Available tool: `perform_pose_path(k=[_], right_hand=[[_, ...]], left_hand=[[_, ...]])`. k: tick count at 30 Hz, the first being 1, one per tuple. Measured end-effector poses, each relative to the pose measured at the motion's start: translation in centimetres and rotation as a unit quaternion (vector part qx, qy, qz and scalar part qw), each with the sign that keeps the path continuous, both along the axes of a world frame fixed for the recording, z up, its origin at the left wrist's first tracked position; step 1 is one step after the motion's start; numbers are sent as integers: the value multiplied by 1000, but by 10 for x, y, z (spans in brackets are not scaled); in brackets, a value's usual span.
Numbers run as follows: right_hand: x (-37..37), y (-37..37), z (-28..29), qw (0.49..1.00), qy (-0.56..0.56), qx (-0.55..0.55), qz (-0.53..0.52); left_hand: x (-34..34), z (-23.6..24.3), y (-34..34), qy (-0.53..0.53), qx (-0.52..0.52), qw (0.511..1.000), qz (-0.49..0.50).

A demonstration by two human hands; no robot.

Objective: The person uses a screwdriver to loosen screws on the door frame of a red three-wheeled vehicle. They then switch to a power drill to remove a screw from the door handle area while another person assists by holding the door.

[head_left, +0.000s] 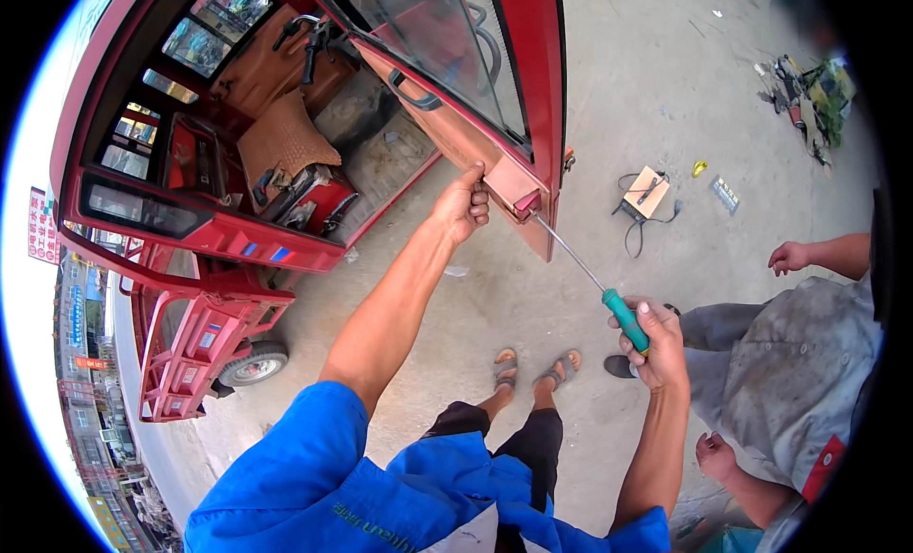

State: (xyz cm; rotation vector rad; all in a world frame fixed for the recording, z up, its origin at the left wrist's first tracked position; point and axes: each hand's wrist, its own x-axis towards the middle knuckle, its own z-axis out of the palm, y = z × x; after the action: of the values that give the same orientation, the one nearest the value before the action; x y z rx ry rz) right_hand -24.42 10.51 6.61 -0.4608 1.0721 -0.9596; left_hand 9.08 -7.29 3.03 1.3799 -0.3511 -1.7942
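In my right hand [656, 344] is a long screwdriver [623, 315], its green handle wrapped by my fingers. The metal shaft slants up and left, and its tip meets a tan and red box-like part [518, 187] at the lower corner of an open vehicle door [537, 77]. My left hand [460, 206] is closed beside that part, thumb pressed to its left edge and the other fingers curled under. The door has a red frame, a window, a tan inner panel [433, 125] and a black pull handle [416, 95]. What exactly the tip touches is too small to tell.
A red three-wheeled cab [314, 258] stands at the left, its seat [285, 144] and handlebar showing. On the concrete floor lie a small box with a strap [645, 194], a yellow item [700, 168] and a pile of scraps [808, 106]. A person in grey [780, 353] stands close at right.
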Motion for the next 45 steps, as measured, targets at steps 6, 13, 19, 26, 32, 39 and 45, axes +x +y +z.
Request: perform_pose_path(k=[6, 13, 19, 26, 32, 39, 45], right_hand=[[-4, 7, -17, 999, 10, -48, -3], [6, 14, 0, 995, 94, -16, -26], [3, 15, -10, 999, -4, -16, -44], [6, 21, -17, 996, 43, -7, -77], [5, 29, -20, 992, -46, 29, -118], [7, 26, -15, 995, 7, 49, -83], [6, 28, -33, 989, -69, 45, -122]], left_hand=[[2, -8, -2, 2, -7, 1000, 6], [0, -7, -2, -6, 3, 1000, 11], [-1, -6, -3, -11, 4, 1000, 8], [-2, -10, -2, -24, -5, 1000, 7], [-5, -7, 1, -25, 0, 1000, 18], [-3, -11, 0, -3, 3, 1000, 27], [-4, -13, -1, -2, -7, 999, 31]])
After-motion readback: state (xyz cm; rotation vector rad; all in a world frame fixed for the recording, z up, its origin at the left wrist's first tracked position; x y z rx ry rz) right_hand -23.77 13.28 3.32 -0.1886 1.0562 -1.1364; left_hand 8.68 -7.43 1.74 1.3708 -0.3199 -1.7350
